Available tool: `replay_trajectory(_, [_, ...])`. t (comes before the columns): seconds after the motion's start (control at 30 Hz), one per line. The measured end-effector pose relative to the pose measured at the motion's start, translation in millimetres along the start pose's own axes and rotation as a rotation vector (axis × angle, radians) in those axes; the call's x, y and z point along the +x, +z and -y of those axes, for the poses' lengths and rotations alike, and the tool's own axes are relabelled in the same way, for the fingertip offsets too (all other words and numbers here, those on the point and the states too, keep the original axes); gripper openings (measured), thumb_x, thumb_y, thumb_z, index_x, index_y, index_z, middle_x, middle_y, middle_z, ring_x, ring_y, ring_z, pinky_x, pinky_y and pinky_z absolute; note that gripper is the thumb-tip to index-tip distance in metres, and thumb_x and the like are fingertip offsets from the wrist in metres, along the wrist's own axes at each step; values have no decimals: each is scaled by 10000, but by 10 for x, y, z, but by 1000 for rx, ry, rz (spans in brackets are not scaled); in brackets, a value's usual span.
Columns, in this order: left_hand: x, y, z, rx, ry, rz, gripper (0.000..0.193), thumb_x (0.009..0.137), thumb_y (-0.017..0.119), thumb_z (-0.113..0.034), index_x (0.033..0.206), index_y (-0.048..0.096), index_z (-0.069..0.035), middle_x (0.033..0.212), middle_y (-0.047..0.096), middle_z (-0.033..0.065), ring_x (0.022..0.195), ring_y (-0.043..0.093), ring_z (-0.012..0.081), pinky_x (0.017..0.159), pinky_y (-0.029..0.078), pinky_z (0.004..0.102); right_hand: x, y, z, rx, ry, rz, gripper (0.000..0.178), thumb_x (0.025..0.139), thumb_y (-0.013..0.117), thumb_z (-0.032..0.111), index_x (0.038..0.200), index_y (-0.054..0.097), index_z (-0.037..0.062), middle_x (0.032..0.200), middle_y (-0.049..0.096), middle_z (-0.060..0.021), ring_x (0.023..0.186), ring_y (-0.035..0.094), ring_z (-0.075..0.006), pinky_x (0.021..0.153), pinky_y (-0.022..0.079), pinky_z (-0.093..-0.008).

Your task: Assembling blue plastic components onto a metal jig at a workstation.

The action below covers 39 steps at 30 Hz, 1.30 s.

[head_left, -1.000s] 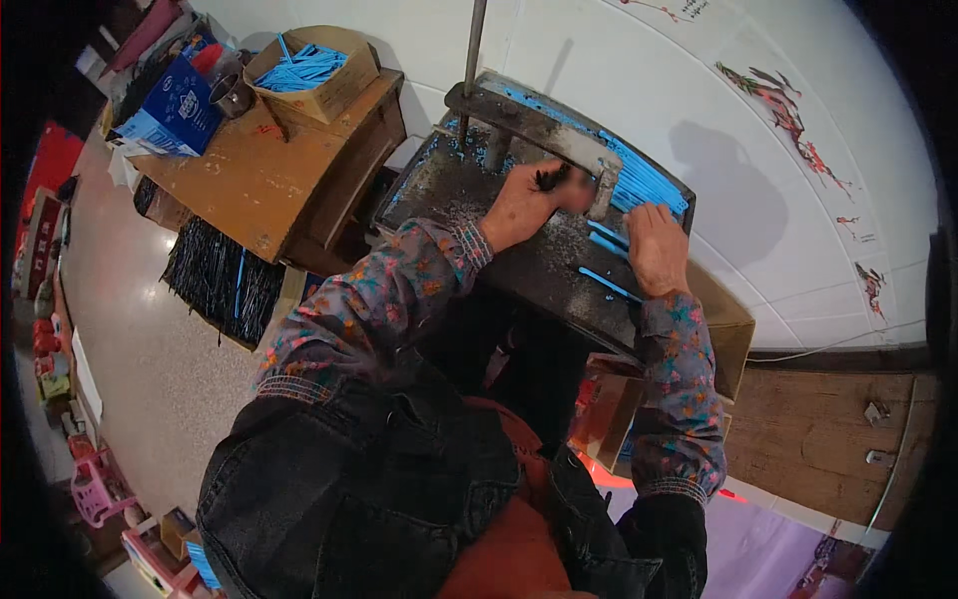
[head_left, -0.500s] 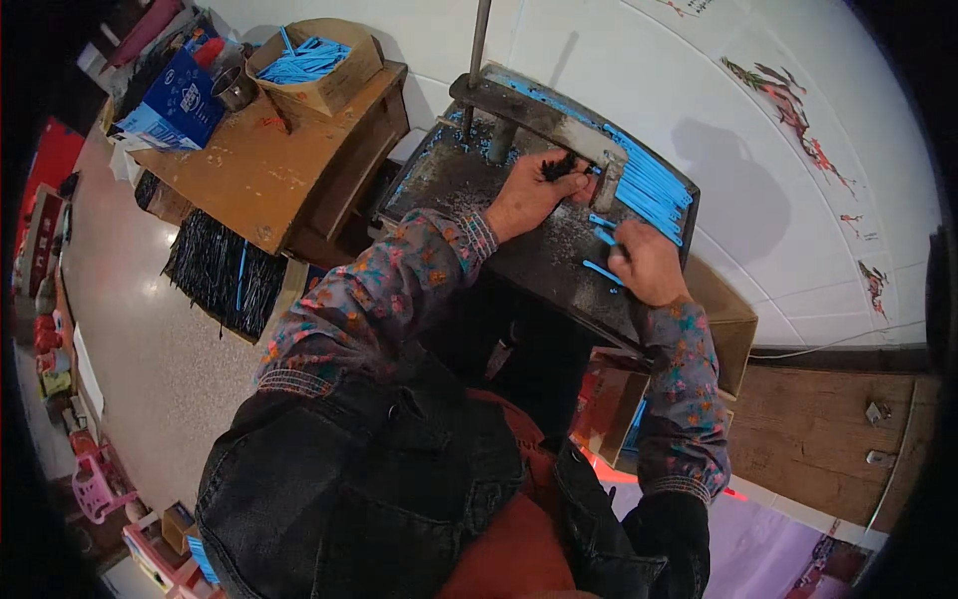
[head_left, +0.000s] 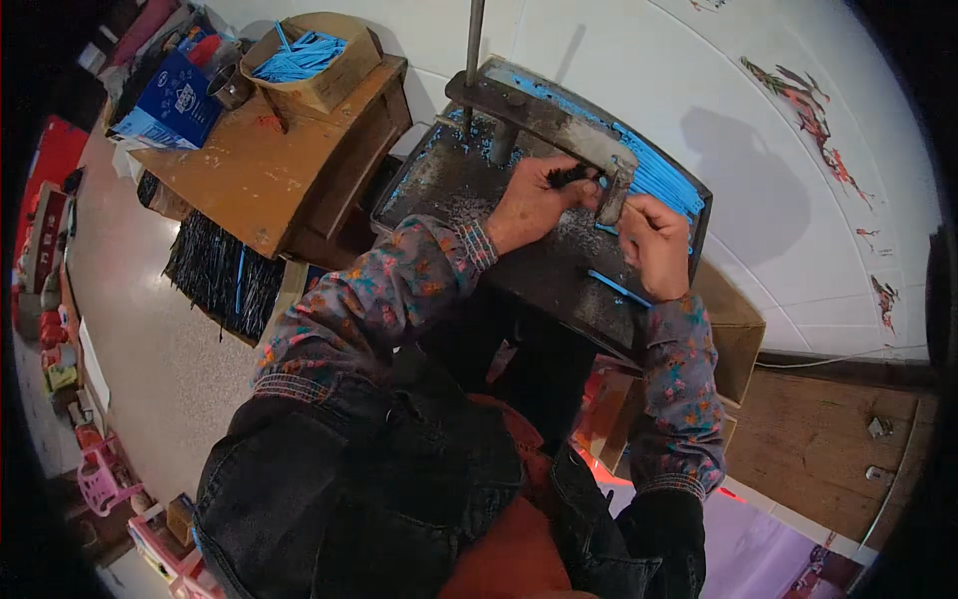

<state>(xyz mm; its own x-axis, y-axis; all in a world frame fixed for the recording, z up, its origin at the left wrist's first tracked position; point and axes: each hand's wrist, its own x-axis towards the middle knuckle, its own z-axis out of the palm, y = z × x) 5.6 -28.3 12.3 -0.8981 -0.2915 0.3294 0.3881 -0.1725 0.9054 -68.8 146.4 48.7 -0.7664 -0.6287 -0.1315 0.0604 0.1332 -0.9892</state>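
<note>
My left hand (head_left: pixel 534 205) is closed around a small bristly black bundle (head_left: pixel 569 177), beside the end of a dark metal arm (head_left: pixel 559 128). Across that arm's downturned tip (head_left: pixel 616 190), my right hand (head_left: pixel 659 245) is pinched with its fingertips close to the tip; what it grips, if anything, is hidden. Both hands are over a dark metal tray (head_left: pixel 529 270) strewn with grey dust and blue crumbs. One loose blue stick (head_left: pixel 619 288) lies just below my right hand. Many blue sticks (head_left: pixel 664 180) lie side by side along the tray's far right edge.
An upright metal rod (head_left: pixel 476 40) rises through the arm. Left stands a wooden table (head_left: pixel 230 190) with a carton (head_left: pixel 349 85) of blue sticks, a blue box (head_left: pixel 168 105) and a metal cup (head_left: pixel 232 88). Black strands (head_left: pixel 225 270) are heaped below it. A white wall (head_left: pixel 798 200) borders the tray.
My right hand has moved up and inward, from the blue sticks at the tray's right to the arm's tip. My left hand stays by the arm, still holding the black bundle.
</note>
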Motion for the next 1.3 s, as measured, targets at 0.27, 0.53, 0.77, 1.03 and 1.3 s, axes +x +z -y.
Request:
replay_trajectory(0.27, [-34, -25, 37, 56, -2, -20, 67, 801, 589, 35, 855, 628, 44, 729, 617, 28, 653, 543, 93, 623, 461, 220, 103, -89, 83, -556, -515, 98, 77, 822, 613, 44, 849, 639, -23, 650, 501, 7, 581, 397, -89, 550, 326, -228])
replay_trajectory(0.53, [-57, 29, 31, -2, 3, -16, 76, 820, 606, 3, 889, 633, 17, 729, 618, 16, 646, 512, 86, 637, 434, 218, -53, 3, 59, -380, -376, -51, 62, 806, 606, 20, 804, 625, -39, 660, 493, 5, 593, 399, -98, 558, 338, -240])
replay_trajectory(0.77, [-11, -1, -9, 143, 22, 18, 76, 808, 601, 9, 876, 633, 21, 724, 620, 17, 638, 509, 83, 605, 421, 212, 30, 27, 49, -298, -362, -39, 37, 791, 599, 5, 797, 626, -19, 667, 514, -13, 586, 412, -126, 555, 345, -260])
replay_trajectory(1.03, [-65, -8, -35, 237, -4, -27, 207, 798, 641, -17, 1000, 651, 29, 831, 664, 42, 685, 552, 104, 649, 458, 235, -19, -143, 121, -411, -536, -3, 37, 759, 653, 39, 755, 643, 4, 630, 510, -15, 589, 419, -138, 573, 351, -265])
replay_trajectory(1.3, [-85, -13, 70, 382, 64, 57, 259, 837, 633, -70, 1070, 620, 44, 925, 668, 64, 753, 577, 130, 695, 470, 272, 122, -499, -589, -1418, -712, -102, 99, 754, 600, 150, 813, 586, 71, 896, 509, -74, 803, 515, -280, 680, 451, -391])
